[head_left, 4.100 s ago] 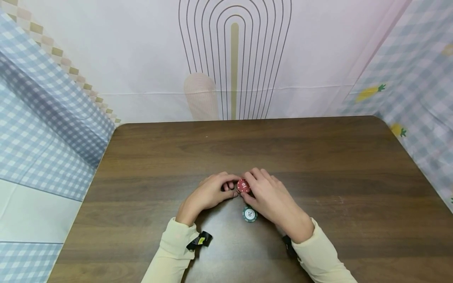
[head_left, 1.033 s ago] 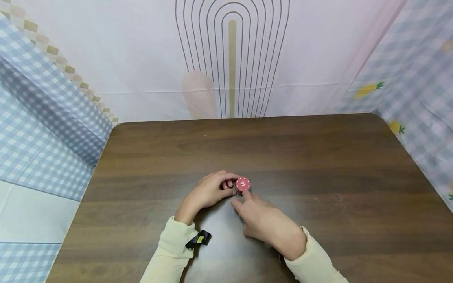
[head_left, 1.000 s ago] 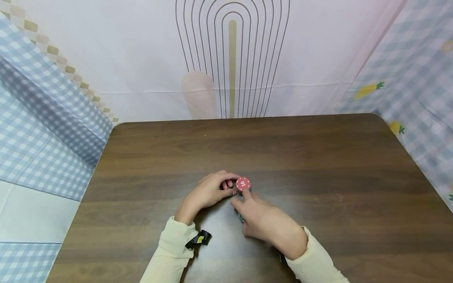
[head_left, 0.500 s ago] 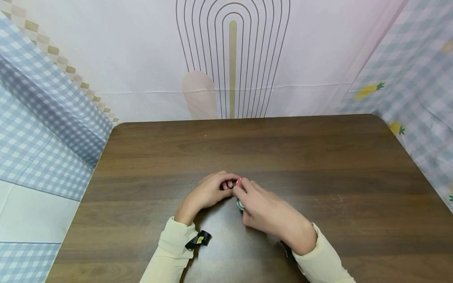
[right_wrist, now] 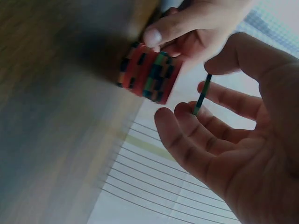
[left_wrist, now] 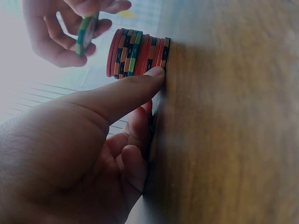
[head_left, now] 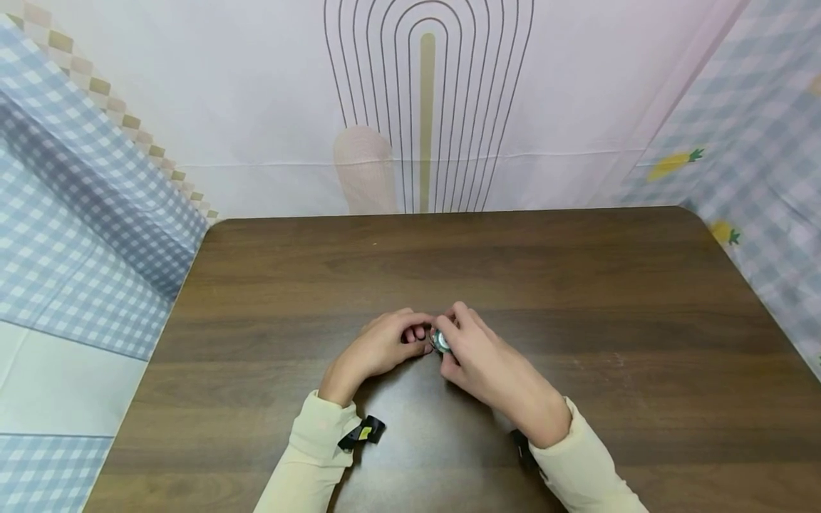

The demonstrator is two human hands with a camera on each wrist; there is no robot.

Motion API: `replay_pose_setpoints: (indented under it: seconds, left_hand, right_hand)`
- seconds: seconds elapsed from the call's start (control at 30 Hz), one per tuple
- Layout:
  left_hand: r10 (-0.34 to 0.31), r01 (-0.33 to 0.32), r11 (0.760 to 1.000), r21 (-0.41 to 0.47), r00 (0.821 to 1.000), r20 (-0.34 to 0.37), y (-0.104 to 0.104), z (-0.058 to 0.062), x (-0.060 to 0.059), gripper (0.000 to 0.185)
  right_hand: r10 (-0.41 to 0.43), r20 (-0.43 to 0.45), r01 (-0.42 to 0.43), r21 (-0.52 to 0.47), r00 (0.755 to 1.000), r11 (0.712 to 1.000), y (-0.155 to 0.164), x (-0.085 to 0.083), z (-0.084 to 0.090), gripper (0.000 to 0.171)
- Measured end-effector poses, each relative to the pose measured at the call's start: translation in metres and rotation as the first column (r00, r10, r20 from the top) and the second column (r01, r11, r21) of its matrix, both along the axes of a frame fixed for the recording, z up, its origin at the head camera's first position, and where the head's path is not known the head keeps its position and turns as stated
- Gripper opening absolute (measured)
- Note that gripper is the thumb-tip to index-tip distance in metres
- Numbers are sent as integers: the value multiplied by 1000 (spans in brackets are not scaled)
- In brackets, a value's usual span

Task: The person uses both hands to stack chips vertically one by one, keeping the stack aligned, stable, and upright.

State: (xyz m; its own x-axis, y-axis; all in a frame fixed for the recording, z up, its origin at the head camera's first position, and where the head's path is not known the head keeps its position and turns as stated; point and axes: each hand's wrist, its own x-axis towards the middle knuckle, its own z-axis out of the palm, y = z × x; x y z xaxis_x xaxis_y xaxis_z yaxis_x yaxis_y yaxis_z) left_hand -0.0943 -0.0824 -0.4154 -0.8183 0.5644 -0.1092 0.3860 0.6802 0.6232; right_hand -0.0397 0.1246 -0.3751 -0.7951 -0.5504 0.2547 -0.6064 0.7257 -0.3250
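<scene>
A stack of poker chips (left_wrist: 135, 52), in red, black, orange and green, stands upright on the table between the two hands. Its lower part is held by my left hand (head_left: 378, 348), whose thumb (left_wrist: 133, 88) lies against the bottom chips. My right hand (head_left: 490, 363) pinches a single green poker chip (right_wrist: 202, 95) between thumb and fingers. That chip is just above the stack's red top and apart from it, as both wrist views show. In the head view the green chip covers most of the stack.
The brown wooden table (head_left: 308, 271) reaches to a white patterned cloth (head_left: 269, 107) at the back. Blue checked cloths hang at both sides. A black strap (head_left: 362, 433) is on the left wrist.
Earlier the green chip lay on the table in front of the stack. My right hand has picked it up and raised it over the red top chip. My left hand stays at the stack.
</scene>
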Motion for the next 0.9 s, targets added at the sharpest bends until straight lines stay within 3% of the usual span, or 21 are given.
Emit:
replay_pose_setpoints:
  seconds: [0.33,0.9]
  left_hand:
    - [5,-5,1000,-6,1000,-17,3,0,-2,39]
    - [-5,5,1000,9,1000,5,0,1,-1,38]
  right_hand:
    - [-59,-63,61,21,996,998,3,-6,-7,35]
    - [-86,-49,89,71,995,993,1,-5,-10,42]
